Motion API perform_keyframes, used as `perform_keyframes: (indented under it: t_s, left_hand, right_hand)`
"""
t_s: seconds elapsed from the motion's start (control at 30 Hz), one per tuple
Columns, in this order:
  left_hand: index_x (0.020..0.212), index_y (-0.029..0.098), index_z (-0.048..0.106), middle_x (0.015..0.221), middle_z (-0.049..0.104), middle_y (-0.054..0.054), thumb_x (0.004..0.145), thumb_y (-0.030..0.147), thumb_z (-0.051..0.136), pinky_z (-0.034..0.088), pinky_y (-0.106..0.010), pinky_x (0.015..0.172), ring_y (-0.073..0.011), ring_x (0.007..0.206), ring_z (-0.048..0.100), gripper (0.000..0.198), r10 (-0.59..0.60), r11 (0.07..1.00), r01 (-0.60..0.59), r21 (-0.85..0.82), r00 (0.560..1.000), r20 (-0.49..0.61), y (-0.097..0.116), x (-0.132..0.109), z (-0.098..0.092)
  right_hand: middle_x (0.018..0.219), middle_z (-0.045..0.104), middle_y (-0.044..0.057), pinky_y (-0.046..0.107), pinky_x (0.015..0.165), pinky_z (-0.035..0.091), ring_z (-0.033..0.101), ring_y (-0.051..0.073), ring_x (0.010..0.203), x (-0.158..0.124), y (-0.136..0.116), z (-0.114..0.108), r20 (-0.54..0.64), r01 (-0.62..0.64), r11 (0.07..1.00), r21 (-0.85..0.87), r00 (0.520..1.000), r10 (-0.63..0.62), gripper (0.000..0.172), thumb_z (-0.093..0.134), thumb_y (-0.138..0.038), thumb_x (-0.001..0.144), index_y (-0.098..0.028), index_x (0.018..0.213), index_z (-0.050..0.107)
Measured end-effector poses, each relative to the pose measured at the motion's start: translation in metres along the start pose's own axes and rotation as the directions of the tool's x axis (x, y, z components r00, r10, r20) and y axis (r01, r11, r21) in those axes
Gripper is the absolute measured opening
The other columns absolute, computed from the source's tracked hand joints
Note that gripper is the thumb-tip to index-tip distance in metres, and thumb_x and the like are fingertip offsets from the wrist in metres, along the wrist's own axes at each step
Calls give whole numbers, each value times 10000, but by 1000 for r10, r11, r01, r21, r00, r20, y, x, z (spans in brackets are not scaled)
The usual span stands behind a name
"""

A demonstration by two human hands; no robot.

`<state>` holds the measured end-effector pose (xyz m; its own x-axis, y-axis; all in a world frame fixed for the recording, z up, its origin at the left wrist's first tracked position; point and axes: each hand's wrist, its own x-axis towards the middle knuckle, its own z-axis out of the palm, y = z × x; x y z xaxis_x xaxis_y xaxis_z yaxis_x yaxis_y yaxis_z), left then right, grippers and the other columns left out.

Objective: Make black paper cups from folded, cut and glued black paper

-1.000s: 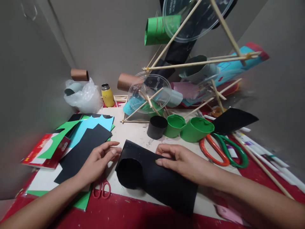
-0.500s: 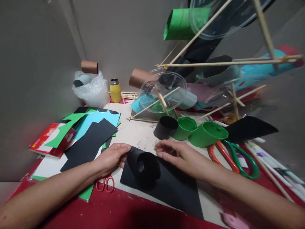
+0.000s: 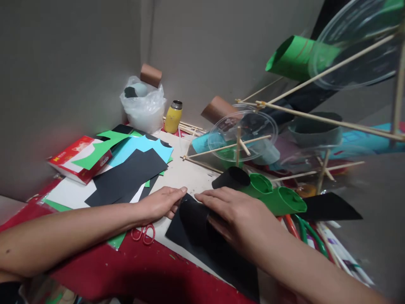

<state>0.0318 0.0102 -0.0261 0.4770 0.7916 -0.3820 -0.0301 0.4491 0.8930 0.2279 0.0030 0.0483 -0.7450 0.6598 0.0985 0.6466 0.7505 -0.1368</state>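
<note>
The left hand (image 3: 160, 204) pinches the black sheet (image 3: 218, 258); the right hand (image 3: 238, 215) covers its curl, grip hard to tell.

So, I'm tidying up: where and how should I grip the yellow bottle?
Probably take the yellow bottle around its body from the near side: it stands upright, narrowing to a metal neck, with a plastic bag on its left and wooden sticks to its right.

Cannot see some of the black sheet (image 3: 218, 257) behind the right hand (image 3: 236, 213), nor the blades of the red scissors (image 3: 144, 236) behind the left forearm (image 3: 95, 223). Cannot follow the blue tube (image 3: 357, 143) beyond the right edge.
</note>
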Motion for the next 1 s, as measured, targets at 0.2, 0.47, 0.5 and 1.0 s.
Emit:
perform_keyframes:
  t_s: [0.2, 0.47, 0.5, 1.0]
  left_hand:
    - [622, 192, 506, 551, 377, 49, 825, 694, 435, 298, -242, 537, -122, 530, 335, 546, 68, 991, -69, 119, 998, 14, -1, -1, -2]
    - [621, 195, 473, 557, 370, 48, 883, 674, 328, 331, -254, 558, -131, 544, 364, 565, 112, 953, -115, 279, 993, 29, -2, 0, -4]
    - [617, 194, 466, 554, 378, 47, 883, 681, 319, 334, -255, 562, -130, 545, 370, 574, 114, 949, -119, 291, 993, 33, -3, 0, -4]
    - [833, 174, 604, 654, 511, 30, 888, 635, 407, 335, -230, 570, -115, 589, 430, 504, 69, 986, -68, 154, 998, -2, -3, -2, -3]
  right_hand:
    - [958, 769, 65, 316, 705, 572, 707, 229, 815, 11, -4, 9, 95, -32, 997, -63, 995, 38, 473, 463, 70, 663, -187, 959, 727]
    - [977, 773, 63, 301, 704, 573, 727, 223, 822, 9, -2, 15, 104, -59, 996, -63, 992, 65, 466, 475, 56, 675, -196, 973, 731]
    - [977, 774, 58, 293, 708, 571, 727, 218, 829, 9, -2, 15, 104, -61, 996, -57, 992, 67, 465, 477, 54, 679, -199, 976, 729]
    - [1064, 752, 86, 345, 762, 578, 723, 244, 895, 8, 11, 8, 23, -64, 992, 109, 998, 61, 366, 553, -114, 821, -203, 1153, 679]
